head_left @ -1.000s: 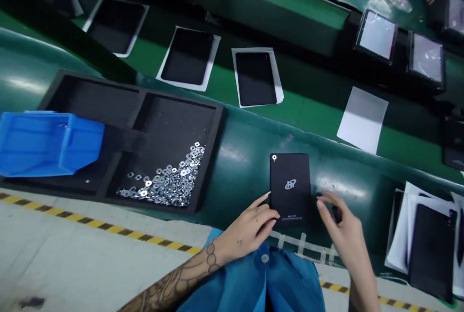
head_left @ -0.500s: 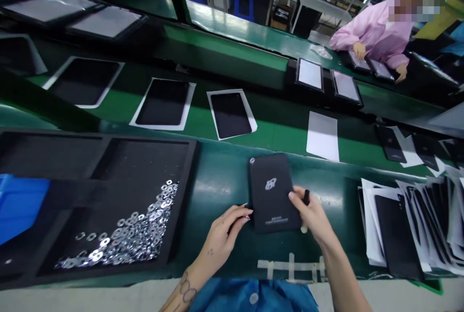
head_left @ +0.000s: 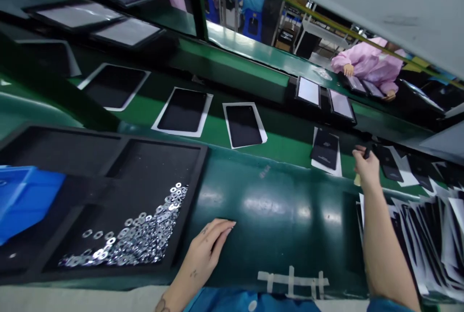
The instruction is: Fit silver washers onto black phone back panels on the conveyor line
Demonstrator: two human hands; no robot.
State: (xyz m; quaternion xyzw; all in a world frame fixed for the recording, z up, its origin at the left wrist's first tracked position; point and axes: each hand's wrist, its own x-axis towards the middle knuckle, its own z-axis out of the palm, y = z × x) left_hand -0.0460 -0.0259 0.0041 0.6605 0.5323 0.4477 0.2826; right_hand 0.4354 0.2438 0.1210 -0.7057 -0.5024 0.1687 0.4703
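Observation:
My left hand [head_left: 210, 246] hovers over the green bench with fingers stretched out and nothing visible in them. To its left, a heap of shiny ring-like metal parts [head_left: 145, 239] lies in a black compartment tray [head_left: 198, 176]. My right hand [head_left: 368, 169] reaches over the bench's far edge, closed around a slim stick-like tool [head_left: 367, 153] with a black end and a pale yellow end. Just left of that hand, a black tablet back cover [head_left: 325, 149] with a logo and small print rests on a white sheet [head_left: 335, 171] on the green conveyor.
More black covers [head_left: 181, 111] on white sheets line the conveyor. A stack of covers and sheets [head_left: 427, 239] stands at the bench's right. A blue bin [head_left: 32, 200] sits on the tray. Framed screens [head_left: 308, 90] lie beyond; co-workers in pink [head_left: 369, 63] handle similar ones.
The cover has gone from the bench onto the white sheet on the conveyor. My right hand has let it go and moved right and away. My left hand has drawn slightly left.

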